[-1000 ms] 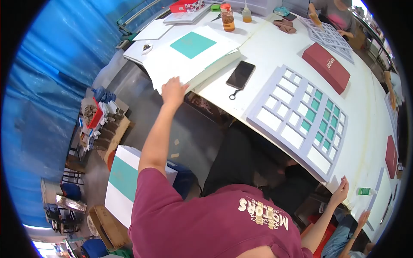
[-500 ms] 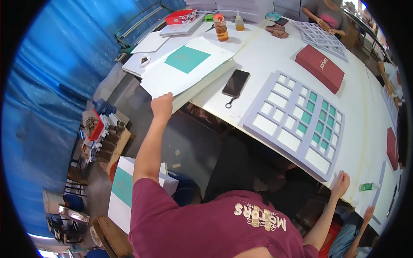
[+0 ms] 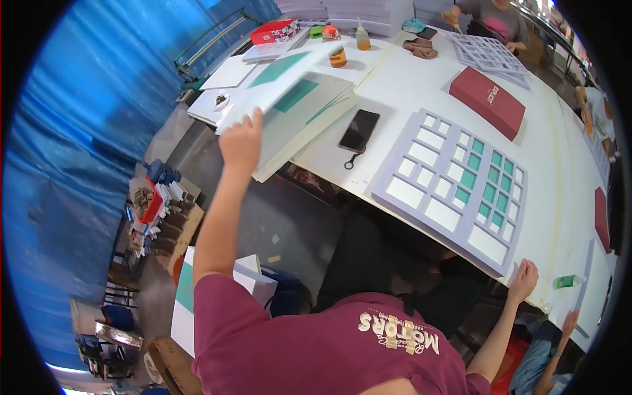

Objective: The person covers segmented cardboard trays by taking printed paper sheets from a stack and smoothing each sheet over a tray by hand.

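Nearest: one right hand (image 3: pixel 523 282), at the edge of the white table (image 3: pixel 395 85) beside the gridded panel (image 3: pixel 451 187) (grip impossible to tell). Beyond: one left hand (image 3: pixel 241 146), grasping the near edge of one white-and-green sheet (image 3: pixel 280 69), lifted but not yet laid down; the stack (image 3: pixel 309 112) lay beneath, pages remaining. Farthest: one orange-filled bottle (image 3: pixel 337 58), upright.

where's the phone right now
In the head view, the phone lies on the white table, between the paper stack on its left and the lavender grid panel on its right.
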A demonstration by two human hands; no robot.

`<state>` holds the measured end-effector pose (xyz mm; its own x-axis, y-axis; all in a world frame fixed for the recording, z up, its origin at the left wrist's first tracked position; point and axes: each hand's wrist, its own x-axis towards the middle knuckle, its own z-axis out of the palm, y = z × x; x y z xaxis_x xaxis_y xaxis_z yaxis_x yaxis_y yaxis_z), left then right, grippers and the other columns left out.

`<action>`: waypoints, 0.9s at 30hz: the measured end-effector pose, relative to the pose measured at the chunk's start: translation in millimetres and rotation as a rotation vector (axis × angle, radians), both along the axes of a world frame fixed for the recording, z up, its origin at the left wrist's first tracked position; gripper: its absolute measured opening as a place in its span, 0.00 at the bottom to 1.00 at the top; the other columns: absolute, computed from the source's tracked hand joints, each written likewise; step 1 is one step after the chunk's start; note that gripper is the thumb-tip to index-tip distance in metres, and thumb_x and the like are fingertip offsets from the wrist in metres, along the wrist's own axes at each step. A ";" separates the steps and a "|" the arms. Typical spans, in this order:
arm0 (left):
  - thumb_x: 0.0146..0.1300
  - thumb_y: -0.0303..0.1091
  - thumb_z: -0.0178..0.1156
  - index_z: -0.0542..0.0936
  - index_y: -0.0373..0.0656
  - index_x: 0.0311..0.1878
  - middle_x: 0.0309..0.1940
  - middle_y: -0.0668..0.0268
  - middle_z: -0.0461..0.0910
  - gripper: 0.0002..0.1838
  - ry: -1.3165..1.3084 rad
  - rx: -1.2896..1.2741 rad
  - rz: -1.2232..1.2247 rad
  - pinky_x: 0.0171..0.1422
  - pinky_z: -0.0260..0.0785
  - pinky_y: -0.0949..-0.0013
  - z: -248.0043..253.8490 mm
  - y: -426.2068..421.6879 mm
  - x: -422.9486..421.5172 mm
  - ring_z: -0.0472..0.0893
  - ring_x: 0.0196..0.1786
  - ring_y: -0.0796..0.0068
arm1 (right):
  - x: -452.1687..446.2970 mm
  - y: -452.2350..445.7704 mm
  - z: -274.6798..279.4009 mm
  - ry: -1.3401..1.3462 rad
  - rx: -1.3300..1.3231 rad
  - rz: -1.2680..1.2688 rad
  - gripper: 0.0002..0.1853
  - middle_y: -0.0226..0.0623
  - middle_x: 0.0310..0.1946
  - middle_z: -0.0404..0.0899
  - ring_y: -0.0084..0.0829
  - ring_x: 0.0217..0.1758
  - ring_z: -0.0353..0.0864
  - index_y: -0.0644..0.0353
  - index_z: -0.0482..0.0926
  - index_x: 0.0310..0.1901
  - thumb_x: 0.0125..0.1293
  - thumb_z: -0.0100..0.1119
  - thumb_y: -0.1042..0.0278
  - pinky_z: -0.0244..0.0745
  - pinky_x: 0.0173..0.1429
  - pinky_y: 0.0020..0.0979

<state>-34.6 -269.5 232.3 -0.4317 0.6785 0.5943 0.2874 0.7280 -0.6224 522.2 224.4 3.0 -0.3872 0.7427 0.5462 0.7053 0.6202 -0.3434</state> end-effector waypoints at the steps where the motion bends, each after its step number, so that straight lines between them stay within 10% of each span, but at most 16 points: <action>1: 0.58 0.31 0.56 0.77 0.49 0.55 0.28 0.69 0.78 0.20 -0.045 -0.042 -0.022 0.29 0.68 0.65 -13.0 3.9 15.4 0.80 0.27 0.71 | -0.7 -1.7 0.3 -0.013 0.014 -0.011 0.10 0.41 0.47 0.81 0.44 0.50 0.78 0.62 0.82 0.44 0.72 0.55 0.65 0.72 0.55 0.40; 7: 0.57 0.34 0.61 0.77 0.43 0.55 0.34 0.62 0.78 0.20 -0.487 -0.015 -0.006 0.41 0.70 0.63 -106.6 -0.7 78.5 0.80 0.39 0.64 | 1.5 1.1 -1.7 -0.004 0.002 0.013 0.10 0.41 0.48 0.81 0.44 0.51 0.78 0.61 0.82 0.45 0.71 0.56 0.65 0.71 0.55 0.40; 10: 0.62 0.40 0.62 0.77 0.42 0.56 0.43 0.54 0.78 0.21 -0.269 0.316 -0.118 0.54 0.68 0.60 -108.1 0.4 94.1 0.78 0.52 0.58 | 1.5 -0.7 0.1 -0.003 0.023 0.024 0.10 0.41 0.47 0.82 0.44 0.51 0.78 0.62 0.82 0.45 0.70 0.57 0.65 0.71 0.56 0.40; 14: 0.69 0.47 0.61 0.70 0.36 0.63 0.60 0.52 0.74 0.28 -0.592 1.423 0.213 0.65 0.65 0.47 -156.4 -29.6 49.0 0.73 0.64 0.53 | -1.7 -5.0 4.6 0.016 0.027 0.020 0.10 0.41 0.47 0.82 0.44 0.50 0.79 0.63 0.82 0.44 0.70 0.57 0.66 0.72 0.56 0.40; 15: 0.73 0.44 0.55 0.65 0.32 0.65 0.60 0.52 0.74 0.27 -1.124 2.033 0.255 0.63 0.69 0.45 -110.3 -14.6 63.9 0.75 0.61 0.53 | -3.7 -4.5 3.4 0.032 0.029 0.021 0.09 0.41 0.46 0.82 0.44 0.50 0.79 0.63 0.82 0.43 0.69 0.58 0.67 0.72 0.56 0.40; 17: 0.75 0.36 0.52 0.61 0.28 0.67 0.62 0.50 0.70 0.25 -1.476 2.230 -0.107 0.63 0.71 0.45 -141.9 -36.7 40.0 0.74 0.62 0.51 | -2.1 -0.3 -3.4 0.057 0.054 0.013 0.08 0.43 0.44 0.83 0.44 0.49 0.80 0.64 0.82 0.42 0.68 0.59 0.68 0.73 0.55 0.40; 21: 0.73 0.20 0.45 0.63 0.38 0.66 0.62 0.49 0.70 0.20 -1.502 2.317 -0.283 0.65 0.72 0.43 -159.6 -34.7 10.4 0.74 0.62 0.50 | 0.5 0.7 1.8 0.147 -0.057 0.003 0.09 0.44 0.42 0.82 0.44 0.48 0.79 0.64 0.82 0.43 0.68 0.59 0.68 0.72 0.56 0.38; 27: 0.74 0.22 0.47 0.64 0.40 0.68 0.60 0.59 0.72 0.21 -1.680 2.246 -0.371 0.60 0.76 0.58 -147.0 -21.5 24.9 0.75 0.60 0.62 | -1.0 -1.3 5.5 0.582 -0.281 -0.093 0.11 0.35 0.46 0.81 0.28 0.50 0.80 0.60 0.82 0.49 0.74 0.55 0.63 0.76 0.54 0.30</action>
<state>-9.7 -291.0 85.3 -0.9463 0.1809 -0.2678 -0.3202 -0.4109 0.8536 521.1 223.0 8.5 -0.0142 0.9039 0.4274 0.4017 0.3966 -0.8254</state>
